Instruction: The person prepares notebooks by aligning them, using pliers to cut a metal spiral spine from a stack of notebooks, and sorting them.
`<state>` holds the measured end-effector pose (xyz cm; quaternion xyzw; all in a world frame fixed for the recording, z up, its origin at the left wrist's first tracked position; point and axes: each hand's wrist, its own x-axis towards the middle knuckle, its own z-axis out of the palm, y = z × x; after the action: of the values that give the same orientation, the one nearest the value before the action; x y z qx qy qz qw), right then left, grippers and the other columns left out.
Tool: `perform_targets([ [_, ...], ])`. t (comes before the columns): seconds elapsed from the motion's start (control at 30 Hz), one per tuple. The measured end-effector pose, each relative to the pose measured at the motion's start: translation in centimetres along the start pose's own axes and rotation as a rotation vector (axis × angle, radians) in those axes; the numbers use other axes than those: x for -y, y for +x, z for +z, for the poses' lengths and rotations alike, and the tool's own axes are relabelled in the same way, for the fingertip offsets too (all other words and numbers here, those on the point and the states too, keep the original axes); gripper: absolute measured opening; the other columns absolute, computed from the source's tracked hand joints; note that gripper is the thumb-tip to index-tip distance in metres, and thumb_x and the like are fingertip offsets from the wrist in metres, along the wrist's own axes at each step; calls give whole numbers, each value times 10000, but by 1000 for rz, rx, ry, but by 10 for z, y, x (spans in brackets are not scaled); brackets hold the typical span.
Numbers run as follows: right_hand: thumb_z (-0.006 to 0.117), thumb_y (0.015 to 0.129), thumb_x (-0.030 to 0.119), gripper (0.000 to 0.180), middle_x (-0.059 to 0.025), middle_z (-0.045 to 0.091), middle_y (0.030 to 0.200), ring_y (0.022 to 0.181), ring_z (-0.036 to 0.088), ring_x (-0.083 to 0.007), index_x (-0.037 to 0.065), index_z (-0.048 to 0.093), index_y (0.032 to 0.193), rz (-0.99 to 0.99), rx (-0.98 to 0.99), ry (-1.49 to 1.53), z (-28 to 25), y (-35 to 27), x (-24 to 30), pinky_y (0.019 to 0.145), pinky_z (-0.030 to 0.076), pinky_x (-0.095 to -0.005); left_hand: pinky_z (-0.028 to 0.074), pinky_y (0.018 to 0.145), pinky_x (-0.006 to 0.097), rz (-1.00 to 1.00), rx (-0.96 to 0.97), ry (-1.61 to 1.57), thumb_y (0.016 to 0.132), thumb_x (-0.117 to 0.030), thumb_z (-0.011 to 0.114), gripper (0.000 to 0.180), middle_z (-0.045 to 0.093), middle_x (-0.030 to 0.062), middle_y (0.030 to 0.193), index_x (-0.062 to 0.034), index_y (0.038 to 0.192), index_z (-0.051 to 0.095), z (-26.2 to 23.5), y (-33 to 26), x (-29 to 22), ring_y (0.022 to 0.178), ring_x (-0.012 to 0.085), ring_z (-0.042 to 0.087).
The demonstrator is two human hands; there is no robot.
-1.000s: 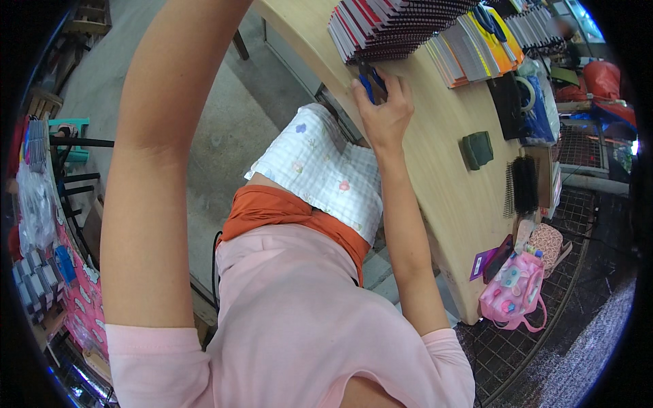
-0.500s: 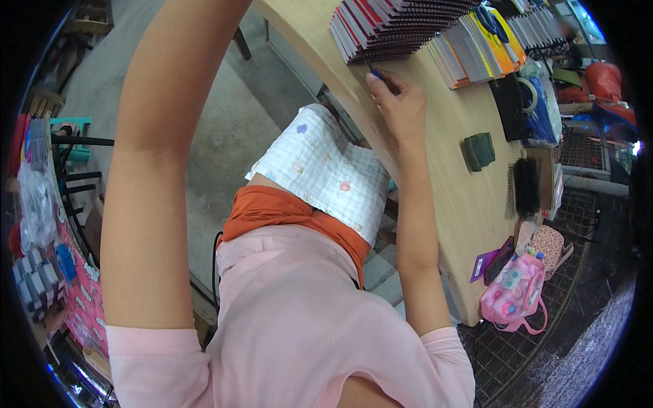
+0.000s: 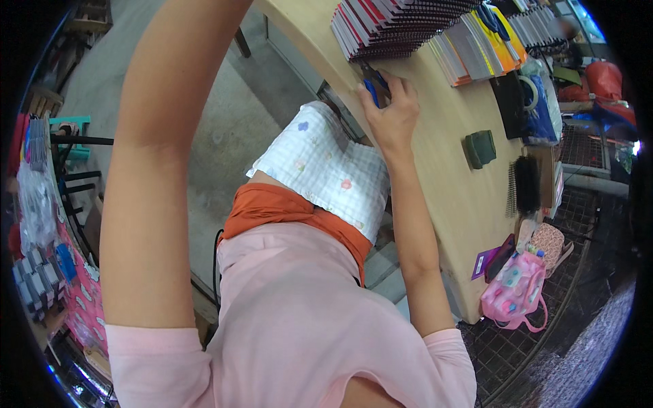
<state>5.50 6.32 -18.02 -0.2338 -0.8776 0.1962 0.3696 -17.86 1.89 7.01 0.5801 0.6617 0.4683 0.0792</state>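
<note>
My right hand (image 3: 396,117) is closed around a pair of pliers with blue handles (image 3: 371,93), near the front edge of the wooden table (image 3: 442,146). The dark jaws point up at the end of a coil on the near corner of a stack of spiral-bound notebooks (image 3: 391,30); whether they touch it I cannot tell. My left forearm runs out past the top edge, so my left hand is out of sight. Right of the stack stand more notebooks (image 3: 469,51), with a dark blue-handled tool (image 3: 494,22) lying on them.
A dark green block-like item (image 3: 479,149) rests on the table, with black coils (image 3: 525,187) beyond it. A tape roll (image 3: 528,94) lies near blue plastic. At the table's near end are a phone (image 3: 500,258) and a pink bag (image 3: 515,289). A patterned cloth (image 3: 326,170) covers my lap.
The pliers' handles have spread apart in my right hand, and more of the tool shows. That hand has shifted slightly left. My left arm stays nearly the same.
</note>
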Motion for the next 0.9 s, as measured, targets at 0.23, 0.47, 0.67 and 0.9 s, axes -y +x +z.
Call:
perform_targets([
  [0.23,783,754,249,382,-186,665,964,892,629,-373,25,712,1056,-4,-31,42,6,3,4,793,509,-471,521,859,377,93,-22,45,865,-480,672,500,712,163,1143,-118,1204,736,-4,8,17,989,252,669],
  [0.47,754,799,261,343,-198,674,912,827,659,-364,7,730,1029,154,146,102,-9,14,9,751,529,-436,532,813,380,-16,-20,65,860,-489,672,505,714,168,1123,-125,1203,738,-1,5,5,989,261,667],
  [0.67,766,786,308,360,-174,677,903,831,659,-355,30,734,1013,152,242,47,-29,27,7,753,523,-434,536,802,385,53,-16,35,854,-503,677,522,712,173,1126,-127,1212,734,-3,1,9,976,263,670],
  [0.9,784,748,318,380,-93,672,993,919,640,-309,98,719,1052,-6,53,-66,-7,4,0,782,502,-438,553,788,403,22,-25,48,858,-500,678,527,707,178,1145,-135,1236,721,-3,-2,5,964,275,680],
])
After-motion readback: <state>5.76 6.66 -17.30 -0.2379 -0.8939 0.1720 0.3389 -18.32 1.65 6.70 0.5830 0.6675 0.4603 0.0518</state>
